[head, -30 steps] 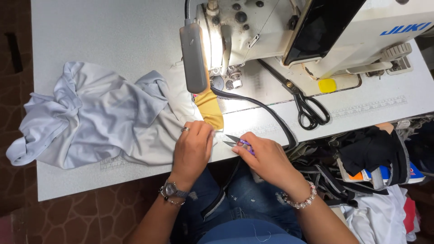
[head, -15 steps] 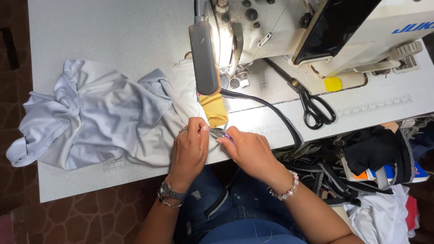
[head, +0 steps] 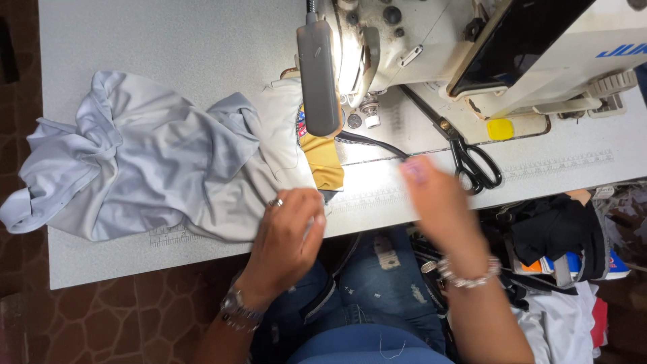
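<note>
- Head view: left hand [head: 286, 232] presses flat, fingers closed down on the pale grey garment [head: 155, 165] at the bench [head: 168, 40] edge, beside its yellow patch [head: 323, 162].
- Right hand [head: 435, 202] is blurred above the bench; whether open or closed, I cannot tell.
- Judgement: keep the fabric pinned flat and smooth near the sewing machine [head: 431, 40].

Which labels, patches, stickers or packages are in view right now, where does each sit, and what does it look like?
Blue lettering: top right, on the white sewing machine body, cut off by the frame edge.
Yellow sticker: machine base, beside the black scissors; small rounded square, blank.
Embroidered patch: on the pale garment under the grey lamp; multicoloured, partly hidden.
Orange, white and blue package: right, below the table edge, under black straps.
</note>
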